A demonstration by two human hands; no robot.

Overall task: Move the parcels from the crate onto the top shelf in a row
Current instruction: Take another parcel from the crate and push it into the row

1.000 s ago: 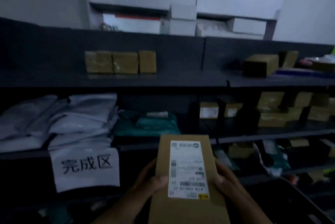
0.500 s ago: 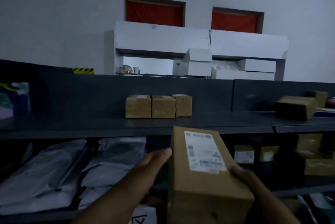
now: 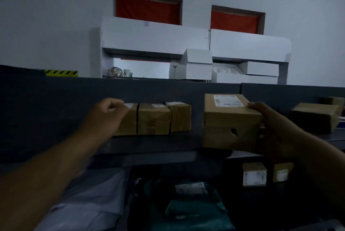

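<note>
The parcel (image 3: 231, 122) sat at the front edge of the top shelf (image 3: 158, 143), clamped at its right side by the right hand (image 3: 270, 128). A clear gap separated it from the row of three boxes (image 3: 155, 118). Its white label (image 3: 228, 100) was unreadable. The left hand (image 3: 106, 114), fingers curled together, touched the row's left box.
</note>
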